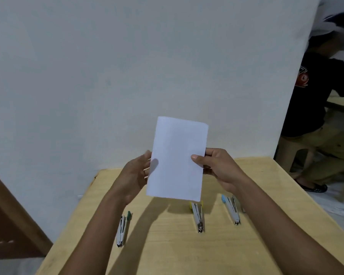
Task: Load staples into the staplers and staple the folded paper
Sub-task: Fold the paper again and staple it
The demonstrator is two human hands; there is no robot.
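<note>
I hold a folded white paper (177,159) upright in the air above the wooden table (167,245). My left hand (135,173) grips its left edge and my right hand (214,167) pinches its right edge, thumb on the front. Three small metal staplers lie on the table below: one with a green end (122,229) at the left, one with a yellow end (198,217) in the middle, partly hidden by the paper, and one with a blue end (231,208) at the right.
A pale wall (127,66) rises just behind the table. A brown wooden door (10,219) stands at the lower left. At the right, another person (322,108) in a dark shirt sits on a stool beyond the table's right edge.
</note>
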